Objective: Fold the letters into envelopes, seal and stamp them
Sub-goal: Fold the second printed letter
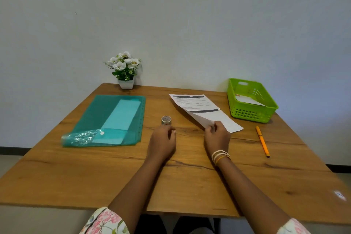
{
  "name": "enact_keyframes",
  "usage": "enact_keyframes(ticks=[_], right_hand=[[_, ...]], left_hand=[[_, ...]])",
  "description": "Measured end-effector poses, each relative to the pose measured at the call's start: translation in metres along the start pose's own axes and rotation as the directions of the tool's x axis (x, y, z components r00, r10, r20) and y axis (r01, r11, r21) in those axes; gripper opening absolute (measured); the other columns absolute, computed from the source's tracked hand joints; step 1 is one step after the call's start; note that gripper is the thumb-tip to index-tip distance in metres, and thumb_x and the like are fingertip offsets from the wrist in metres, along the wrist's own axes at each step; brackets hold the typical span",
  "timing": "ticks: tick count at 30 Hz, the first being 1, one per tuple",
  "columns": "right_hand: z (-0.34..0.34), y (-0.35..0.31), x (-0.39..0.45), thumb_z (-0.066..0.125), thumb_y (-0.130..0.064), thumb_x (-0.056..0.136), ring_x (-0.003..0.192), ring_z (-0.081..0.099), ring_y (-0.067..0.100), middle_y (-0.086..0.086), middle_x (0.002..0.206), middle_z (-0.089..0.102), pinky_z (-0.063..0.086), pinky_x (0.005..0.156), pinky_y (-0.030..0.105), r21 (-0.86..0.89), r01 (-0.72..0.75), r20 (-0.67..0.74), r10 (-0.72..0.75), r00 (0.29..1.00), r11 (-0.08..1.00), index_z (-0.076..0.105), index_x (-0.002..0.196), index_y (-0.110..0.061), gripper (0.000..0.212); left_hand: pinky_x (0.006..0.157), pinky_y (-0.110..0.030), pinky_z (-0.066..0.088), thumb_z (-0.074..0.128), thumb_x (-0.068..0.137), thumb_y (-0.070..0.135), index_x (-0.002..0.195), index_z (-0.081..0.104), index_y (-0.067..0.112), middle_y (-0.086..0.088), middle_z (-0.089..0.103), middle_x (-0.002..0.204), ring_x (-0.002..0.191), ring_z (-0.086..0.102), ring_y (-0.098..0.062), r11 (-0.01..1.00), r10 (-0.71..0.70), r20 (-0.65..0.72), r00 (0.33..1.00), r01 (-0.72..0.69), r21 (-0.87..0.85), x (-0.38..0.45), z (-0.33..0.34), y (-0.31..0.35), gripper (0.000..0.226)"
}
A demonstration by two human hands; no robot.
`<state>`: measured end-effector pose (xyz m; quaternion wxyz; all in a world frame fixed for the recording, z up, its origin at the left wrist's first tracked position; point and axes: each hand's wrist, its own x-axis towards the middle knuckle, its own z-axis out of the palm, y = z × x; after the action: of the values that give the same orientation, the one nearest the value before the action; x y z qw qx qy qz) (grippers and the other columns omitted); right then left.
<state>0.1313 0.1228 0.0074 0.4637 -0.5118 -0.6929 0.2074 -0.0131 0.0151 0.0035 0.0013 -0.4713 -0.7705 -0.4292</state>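
A printed letter lies on the wooden table, lifted at its near corner. My right hand pinches that corner, and another white sheet lies under it. My left hand rests curled on the table just in front of a small roll of stamp tape, holding nothing. A teal plastic folder at the left holds a pale envelope inside it.
A green plastic basket with a white envelope in it stands at the back right. An orange pen lies to the right of my right hand. A small pot of white flowers stands at the back edge against the wall.
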Motion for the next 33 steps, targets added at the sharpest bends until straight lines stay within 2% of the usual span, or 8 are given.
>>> enact_keyframes(ticks=[6,10,13,16,19,23,28,33], right_hand=[[-0.053,0.028,-0.019,0.057,-0.006,0.083,0.067,0.054,0.022,0.006,0.069,0.060,0.042,0.058,0.029,0.193,-0.085,0.010,0.085,0.996,0.977,0.058,0.071,-0.009,0.013],[-0.079,0.046,-0.016,0.057,0.005,0.078,0.065,0.054,0.020,0.013,0.068,0.061,0.039,0.057,0.028,0.192,-0.019,0.167,-0.013,0.986,0.981,0.058,0.069,-0.007,0.015],[-0.091,0.057,-0.012,0.053,0.007,0.078,0.062,0.050,0.019,0.016,0.067,0.059,0.035,0.055,0.031,0.141,0.016,0.246,-0.050,0.968,0.990,0.055,0.068,-0.007,0.018],[-0.099,0.063,-0.007,0.051,0.007,0.075,0.062,0.050,0.020,0.020,0.067,0.058,0.034,0.055,0.030,0.118,0.023,0.320,-0.060,0.946,0.993,0.052,0.065,-0.005,0.016],[-0.107,0.059,-0.002,0.045,-0.008,0.066,0.077,0.065,0.023,0.020,0.069,0.065,0.045,0.067,0.032,0.181,-0.064,0.377,-0.009,0.926,0.981,0.057,0.059,0.004,0.018],[-0.114,0.042,0.008,0.038,-0.023,0.070,0.077,0.063,0.025,0.009,0.069,0.069,0.049,0.074,0.041,0.054,-0.004,0.407,-0.018,0.913,0.999,0.066,0.057,-0.006,0.035],[-0.078,-0.004,-0.014,0.046,-0.033,0.089,0.094,0.063,0.026,0.006,0.101,0.070,0.051,0.080,0.034,-0.237,0.197,0.430,-0.079,0.899,0.951,0.069,0.097,-0.016,0.029],[-0.030,-0.026,-0.050,0.040,-0.041,0.096,0.134,0.040,0.020,0.003,0.146,0.044,0.030,0.111,0.043,-0.236,0.533,0.672,-0.260,0.694,0.813,0.045,0.138,-0.021,0.048]], left_hand=[[0.079,-0.024,0.047,0.046,0.099,0.029,0.118,0.064,0.018,0.001,0.069,0.104,0.096,0.062,-0.011,0.924,-0.169,0.000,0.986,0.158,-0.348,0.000,-0.011,-0.003,0.028],[0.086,-0.039,0.054,0.036,0.103,0.036,0.099,0.063,0.026,-0.002,0.070,0.098,0.094,0.066,-0.016,0.730,-0.303,0.008,0.953,0.238,-0.641,-0.004,-0.020,0.003,0.029],[0.088,-0.043,0.050,0.032,0.103,0.041,0.097,0.059,0.033,-0.008,0.067,0.102,0.096,0.064,-0.021,0.709,-0.346,0.007,0.938,0.266,-0.653,-0.005,-0.031,0.006,0.029],[0.079,-0.042,0.053,0.036,0.103,0.039,0.091,0.056,0.034,-0.007,0.068,0.090,0.082,0.066,-0.020,0.640,-0.370,0.063,0.927,0.304,-0.706,-0.006,-0.036,0.007,0.024],[0.071,-0.041,0.057,0.049,0.099,0.031,0.101,0.063,0.031,-0.006,0.071,0.095,0.080,0.070,-0.020,0.739,-0.300,0.095,0.949,0.294,-0.606,-0.009,-0.037,0.000,0.014],[0.054,-0.024,0.057,0.063,0.090,0.014,0.124,0.059,0.025,-0.001,0.070,0.089,0.072,0.070,-0.010,0.891,-0.191,0.120,0.974,0.224,-0.394,-0.012,-0.033,-0.003,0.036],[0.066,-0.036,0.059,0.063,0.088,0.010,0.114,0.069,0.017,-0.004,0.070,0.087,0.080,0.070,-0.023,0.911,-0.208,0.120,0.971,0.237,-0.338,-0.010,-0.027,-0.006,0.027],[0.067,-0.040,0.057,0.063,0.085,0.005,0.101,0.074,0.019,-0.004,0.070,0.081,0.076,0.067,-0.025,0.932,-0.180,0.107,0.978,0.204,-0.300,-0.010,-0.025,-0.007,0.023]])
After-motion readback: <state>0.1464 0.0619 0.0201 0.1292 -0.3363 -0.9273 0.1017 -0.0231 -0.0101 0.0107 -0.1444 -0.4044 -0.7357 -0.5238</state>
